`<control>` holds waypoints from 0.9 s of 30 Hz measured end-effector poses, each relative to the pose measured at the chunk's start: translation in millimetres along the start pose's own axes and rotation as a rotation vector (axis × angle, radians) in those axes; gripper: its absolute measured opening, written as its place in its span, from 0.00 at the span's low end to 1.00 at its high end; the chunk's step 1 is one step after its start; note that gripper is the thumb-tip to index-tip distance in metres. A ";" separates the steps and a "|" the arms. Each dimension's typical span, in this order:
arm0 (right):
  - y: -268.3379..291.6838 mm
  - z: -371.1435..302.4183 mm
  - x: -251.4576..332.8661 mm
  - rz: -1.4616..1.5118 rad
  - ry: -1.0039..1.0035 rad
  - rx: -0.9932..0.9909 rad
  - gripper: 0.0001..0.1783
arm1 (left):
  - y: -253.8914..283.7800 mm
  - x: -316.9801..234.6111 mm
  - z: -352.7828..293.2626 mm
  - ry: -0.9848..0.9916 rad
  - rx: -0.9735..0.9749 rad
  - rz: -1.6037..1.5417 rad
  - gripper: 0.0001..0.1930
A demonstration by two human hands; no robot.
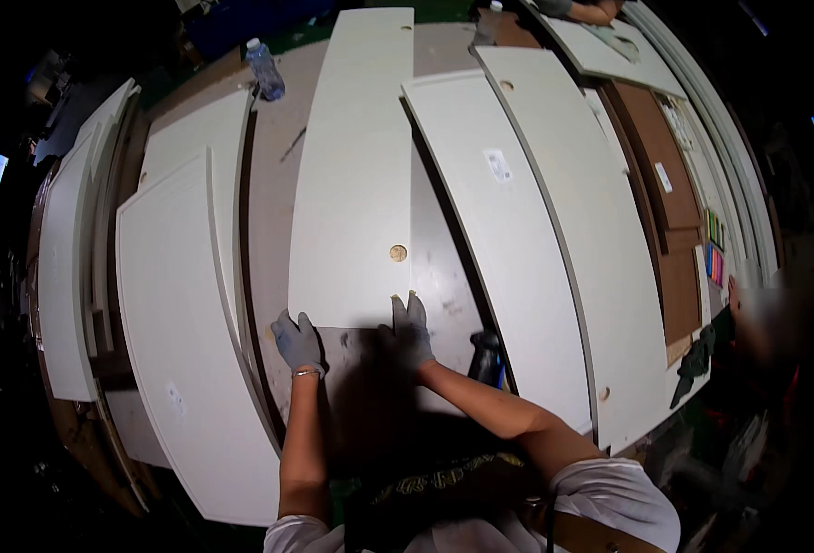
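Note:
A long white panel (356, 175) with a round hole (398, 252) near its near right corner lies lengthwise in front of me on the table. My left hand (298, 345) wears a grey glove and grips the panel's near left corner, thumb on top. At the near right corner, my right hand (412, 334), also gloved in grey, holds the edge with two fingers on the upper face. The undersides of both grips are hidden. Just right of my right hand stands a black tool (486, 358) with a blue part; its kind is unclear.
White panels (190, 332) lean or lie at the left, and more white panels (508, 212) lie at the right. Farther right are brown boards (660, 166) and colored markers (715, 247). A clear bottle (266, 70) stands at the far left. Another person's arm (596, 11) reaches in at the top right.

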State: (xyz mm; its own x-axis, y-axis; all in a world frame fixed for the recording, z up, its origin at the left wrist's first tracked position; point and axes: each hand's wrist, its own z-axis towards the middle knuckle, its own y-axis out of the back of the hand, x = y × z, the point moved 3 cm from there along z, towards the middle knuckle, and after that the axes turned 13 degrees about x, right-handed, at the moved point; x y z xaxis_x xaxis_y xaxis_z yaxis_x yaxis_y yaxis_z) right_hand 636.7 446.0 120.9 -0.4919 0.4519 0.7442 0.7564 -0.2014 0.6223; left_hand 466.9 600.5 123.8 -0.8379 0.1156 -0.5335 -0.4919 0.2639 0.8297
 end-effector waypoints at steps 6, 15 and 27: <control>-10.3 -137.6 3.7 0.003 -0.024 0.180 0.33 | 16.4 67.5 -152.5 0.157 0.003 -0.105 0.18; -1.4 -268.8 -64.8 0.389 -0.306 0.304 0.18 | 34.2 145.4 -306.8 0.497 0.345 -0.360 0.22; -29.0 -280.2 -82.7 0.554 -0.451 0.266 0.22 | 23.5 168.5 -307.6 0.104 0.469 -0.360 0.26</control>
State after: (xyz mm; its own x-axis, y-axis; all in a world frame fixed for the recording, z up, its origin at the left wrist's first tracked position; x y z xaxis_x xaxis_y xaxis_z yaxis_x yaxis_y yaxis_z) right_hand 534.6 170.9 109.3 0.1708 0.6684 0.7240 0.9479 -0.3119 0.0643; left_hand 241.4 331.7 104.0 -0.6681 -0.1478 -0.7292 -0.6121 0.6663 0.4258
